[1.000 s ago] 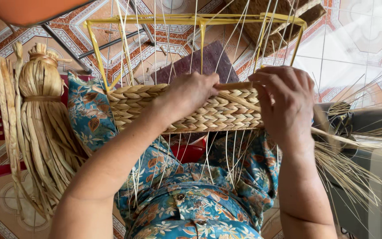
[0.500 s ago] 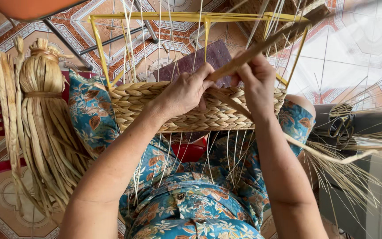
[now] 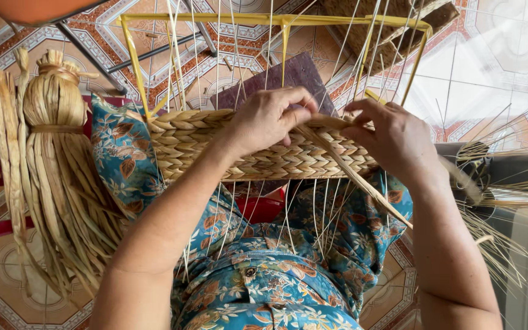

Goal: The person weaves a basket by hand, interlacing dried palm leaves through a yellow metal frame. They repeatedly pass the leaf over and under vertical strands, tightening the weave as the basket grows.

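Now both hands at the basket rim

Both hands work at the top edge of the basket [image 3: 258, 153], which rests on the lap under a yellow frame [image 3: 276, 21]. The left hand [image 3: 270, 119] is closed over the rim, pinching the strand [image 3: 349, 171] at its upper end. From that grip the strand runs down and right, passing below the right hand [image 3: 395, 137]. This hand is half open, fingers curled, touching the rim just beside.

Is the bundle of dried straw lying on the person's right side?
No, the tied straw bundle lies on the left, beside the left hand, which rests on the woven basket.
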The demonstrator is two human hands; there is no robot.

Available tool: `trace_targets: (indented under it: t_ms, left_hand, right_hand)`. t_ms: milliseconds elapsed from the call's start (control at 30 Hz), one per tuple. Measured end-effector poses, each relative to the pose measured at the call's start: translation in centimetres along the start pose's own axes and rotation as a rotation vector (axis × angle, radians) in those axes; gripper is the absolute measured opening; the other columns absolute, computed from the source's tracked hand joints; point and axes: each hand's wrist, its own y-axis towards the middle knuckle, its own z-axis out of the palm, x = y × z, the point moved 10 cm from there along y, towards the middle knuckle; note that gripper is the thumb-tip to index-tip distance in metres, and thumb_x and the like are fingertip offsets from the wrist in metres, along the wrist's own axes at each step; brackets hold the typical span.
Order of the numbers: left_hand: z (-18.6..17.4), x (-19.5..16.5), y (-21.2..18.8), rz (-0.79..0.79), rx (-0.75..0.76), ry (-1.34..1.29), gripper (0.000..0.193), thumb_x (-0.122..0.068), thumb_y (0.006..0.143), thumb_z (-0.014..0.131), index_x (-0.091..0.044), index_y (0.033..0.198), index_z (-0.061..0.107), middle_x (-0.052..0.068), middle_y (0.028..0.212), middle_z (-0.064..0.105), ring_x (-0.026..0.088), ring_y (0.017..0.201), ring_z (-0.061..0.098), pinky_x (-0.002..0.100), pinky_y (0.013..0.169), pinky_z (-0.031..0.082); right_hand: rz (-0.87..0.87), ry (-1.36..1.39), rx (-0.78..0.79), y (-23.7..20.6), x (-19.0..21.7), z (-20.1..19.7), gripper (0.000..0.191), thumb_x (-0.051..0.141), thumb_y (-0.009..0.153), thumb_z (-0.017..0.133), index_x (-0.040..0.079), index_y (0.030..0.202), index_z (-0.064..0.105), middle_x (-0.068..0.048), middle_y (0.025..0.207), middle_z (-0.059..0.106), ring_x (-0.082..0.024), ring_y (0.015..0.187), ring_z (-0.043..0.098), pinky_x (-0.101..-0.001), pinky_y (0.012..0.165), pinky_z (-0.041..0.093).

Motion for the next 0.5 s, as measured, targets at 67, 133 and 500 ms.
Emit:
trace_targets:
  t_ms: [67,133,500]
  left_hand:
    - [-0.5,0.7,-0.5,-0.063,-0.154,-0.113,0.021,-0.020,0.107,0.049,-0.006,0.107,0.064,0.012,0.102,0.077,0.012,0.055,0.074,0.022,0.039,0.061]
    - [-0.6,1.3,-1.0,-0.111,-0.250,-0.174,0.024,-0.020,0.108,0.045,-0.004,0.106,0.064,0.013,0.105,0.078,0.012,0.052,0.073,0.022,0.040,0.061]
    - [1.1,0.2,0.3,-0.133,0.184,-0.196,0.023,-0.023,0.104,0.052,-0.007,0.116,0.063,0.012,0.090,0.076,0.009,0.057,0.074,0.017,0.042,0.062]
  right_hand:
    - [0.144,0.089,0.116,-0.2,-2.2,1.8,0.028,0.040,0.096,0.068,0.019,0.113,0.075,-0.005,0.091,0.075,-0.023,0.079,0.071,-0.0422,0.069,0.056]
    - [0.156,0.078,0.102,-0.3,-2.7,2.4,0.024,0.039,0.098,0.068,0.019,0.108,0.077,-0.004,0.089,0.074,-0.024,0.081,0.070,-0.0426,0.073,0.056]
    - [-0.066,0.177,0.014,-2.8,2.2,1.8,0.019,0.031,0.103,0.066,0.014,0.107,0.076,0.000,0.096,0.073,-0.015,0.080,0.066,-0.0339,0.074,0.055]
